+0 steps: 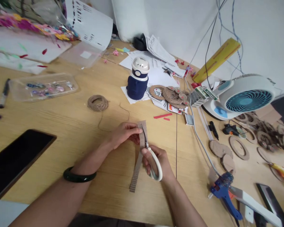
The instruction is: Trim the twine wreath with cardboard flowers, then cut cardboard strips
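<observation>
My left hand [126, 134] pinches a strip of corrugated cardboard [137, 167] near its upper end, above the wooden table. The strip is narrow and brown, with ridges across it, and its lower end hangs toward me. In my right hand [159, 160] is a pair of scissors [155, 165] with white handles. Their blades point away from me and lie along the upper part of the strip, close to my left fingertips. Whether the blades are fully closed is hard to make out. A coil of brown twine [97, 103] lies beyond my left hand, its loose end trailing nearby.
A blue glue gun [226, 195] rests at the right, near cardboard rings [239, 147] and a white fan [248, 97]. A navy-and-white bottle [137, 80] stands ahead. On the left are a dark tablet [17, 164] and a clear plastic tray [44, 87].
</observation>
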A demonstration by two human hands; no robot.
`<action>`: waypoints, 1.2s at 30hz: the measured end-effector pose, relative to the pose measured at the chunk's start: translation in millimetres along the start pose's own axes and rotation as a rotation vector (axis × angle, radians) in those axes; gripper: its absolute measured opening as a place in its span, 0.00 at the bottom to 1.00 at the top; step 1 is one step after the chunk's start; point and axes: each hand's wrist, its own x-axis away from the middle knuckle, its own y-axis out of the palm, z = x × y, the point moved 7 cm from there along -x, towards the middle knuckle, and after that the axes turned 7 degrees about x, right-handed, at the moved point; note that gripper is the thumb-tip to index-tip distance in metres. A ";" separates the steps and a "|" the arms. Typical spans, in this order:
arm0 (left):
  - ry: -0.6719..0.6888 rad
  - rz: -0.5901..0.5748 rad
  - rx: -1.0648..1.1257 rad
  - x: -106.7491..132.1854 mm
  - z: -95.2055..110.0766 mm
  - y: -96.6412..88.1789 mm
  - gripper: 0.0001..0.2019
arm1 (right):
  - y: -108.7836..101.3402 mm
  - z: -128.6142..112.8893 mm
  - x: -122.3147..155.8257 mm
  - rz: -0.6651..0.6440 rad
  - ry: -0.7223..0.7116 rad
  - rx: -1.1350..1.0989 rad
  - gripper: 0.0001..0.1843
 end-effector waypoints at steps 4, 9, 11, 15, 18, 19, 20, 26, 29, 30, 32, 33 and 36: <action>0.009 -0.008 0.004 0.8 0.5 3.1 0.11 | -0.7 -2.0 3.7 0.020 0.005 0.027 0.29; 0.035 -0.011 0.013 1.5 1.0 3.6 0.11 | 0.1 -1.2 3.0 0.025 -0.015 0.023 0.28; 0.045 0.003 0.014 1.6 0.8 2.3 0.11 | 0.1 -1.9 2.5 0.032 -0.038 0.027 0.28; 0.040 0.011 0.030 1.8 -0.2 2.7 0.11 | 0.0 -4.0 3.5 0.048 -0.050 0.038 0.28; 0.035 0.009 0.028 2.6 0.9 4.9 0.12 | 0.1 -5.4 4.7 0.053 -0.041 0.039 0.29; 0.030 0.010 0.024 3.0 1.2 5.5 0.12 | 0.2 -5.7 5.0 0.051 -0.039 0.039 0.29; 0.023 0.010 0.020 3.4 1.4 6.2 0.12 | 0.3 -5.9 5.3 0.050 -0.037 0.039 0.29; -0.002 -0.001 0.017 4.9 0.6 7.5 0.12 | 0.8 -7.0 6.5 0.046 -0.049 0.039 0.29; 0.000 -0.005 0.002 5.7 0.3 7.5 0.12 | 1.2 -7.9 7.2 0.043 -0.056 0.048 0.28; -0.001 -0.005 -0.004 6.0 0.2 7.6 0.12 | 1.1 -8.1 7.3 0.047 -0.058 0.051 0.28; -0.004 -0.005 -0.015 6.7 0.2 7.8 0.13 | 0.8 -7.5 7.3 0.057 -0.056 0.056 0.26; -0.006 -0.005 -0.022 7.0 0.3 7.9 0.13 | 0.6 -7.1 7.3 0.063 -0.056 0.058 0.26; 0.020 0.021 -0.043 7.2 3.3 5.7 0.14 | -0.6 -6.0 7.6 0.087 -0.059 0.067 0.26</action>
